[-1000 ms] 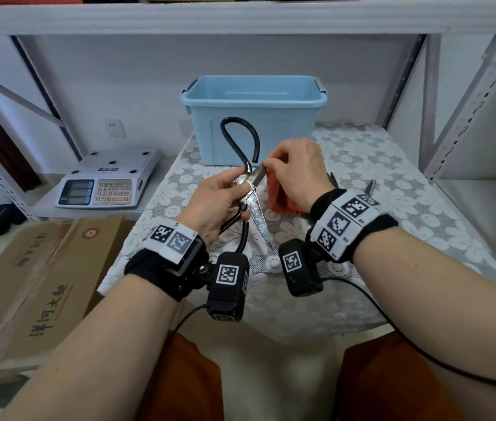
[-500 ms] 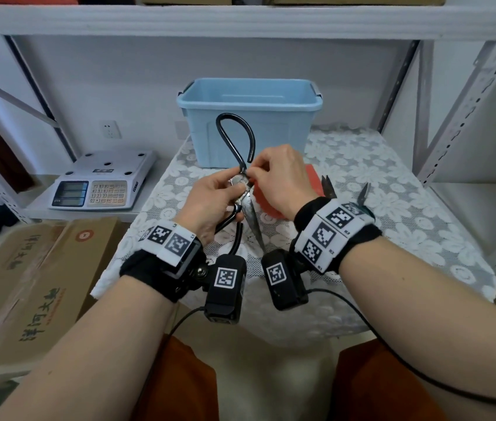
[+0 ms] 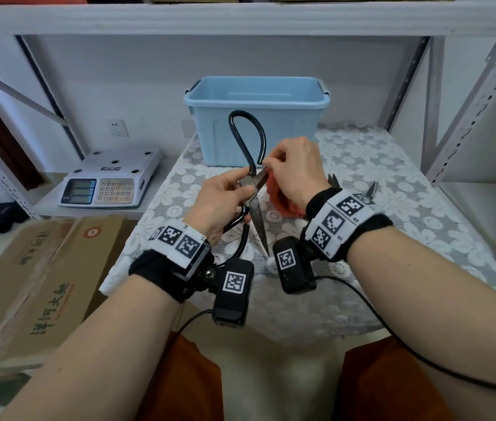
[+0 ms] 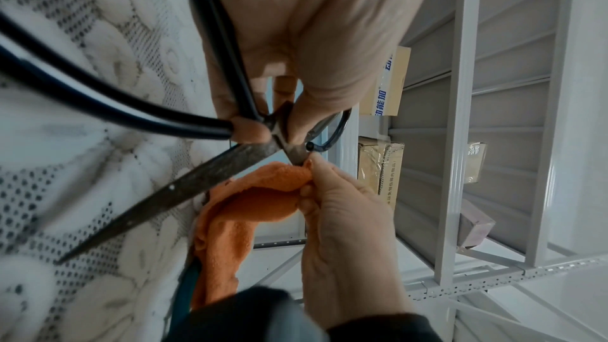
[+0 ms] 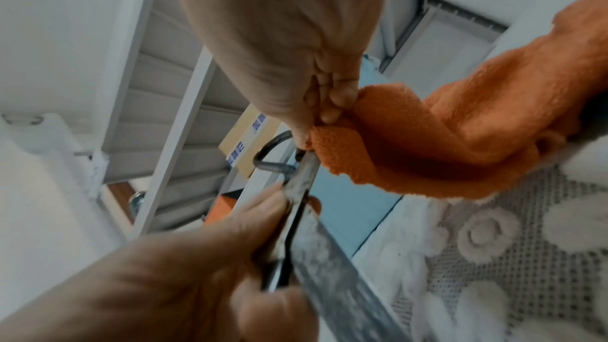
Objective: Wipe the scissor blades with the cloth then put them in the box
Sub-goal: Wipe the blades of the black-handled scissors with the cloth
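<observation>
Left hand (image 3: 220, 202) clamps the scissors (image 3: 257, 218); right hand (image 3: 296, 174) pinches the cloth (image 4: 250, 202) on a blade. A slip there could cut fingertips.

Printed down the side of the flattened brown cardboard carton (image 3: 37, 287) on the left, in dark brush-style characters: 洋河大曲, with a round red-and-white emblem (image 3: 91, 232) near its top edge. Blue characters reading 动能加, partly cut off, on the pale yellow cardboard box (image 4: 388, 82) up on the grey metal shelf; small print on the taped brown box (image 4: 378, 165) below too blurred to read. Black-and-white square coded markers on the wrist bands (image 3: 176, 241), with tiny illegible lettering.
</observation>
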